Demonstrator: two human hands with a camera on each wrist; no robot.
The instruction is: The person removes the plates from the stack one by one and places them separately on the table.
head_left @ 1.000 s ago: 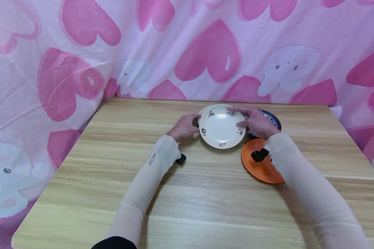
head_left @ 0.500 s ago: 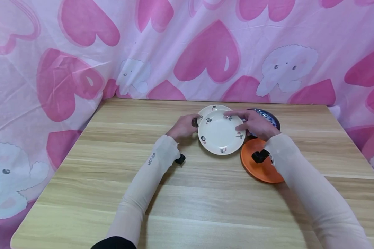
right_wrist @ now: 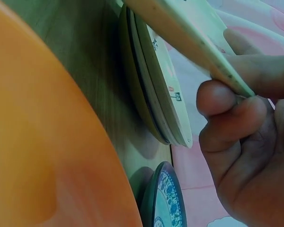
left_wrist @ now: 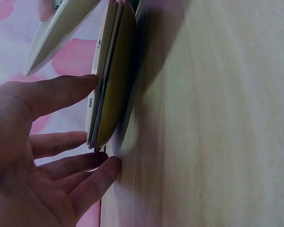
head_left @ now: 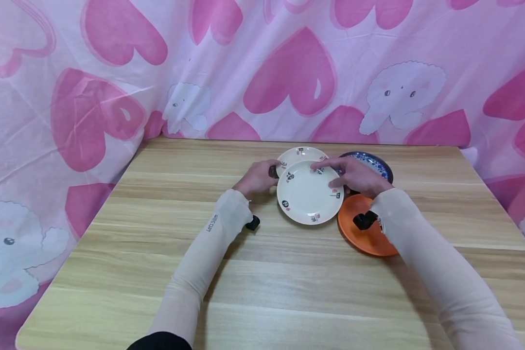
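One white plate [head_left: 309,198] is pinched by the right hand [head_left: 359,175]; the left hand [head_left: 258,178], relaxed, touches stacked plates [head_left: 298,154].

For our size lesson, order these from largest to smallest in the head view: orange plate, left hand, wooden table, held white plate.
1. Wooden table
2. Held white plate and orange plate: too alike to rank, the right sleeve hiding part of the latter
3. Left hand
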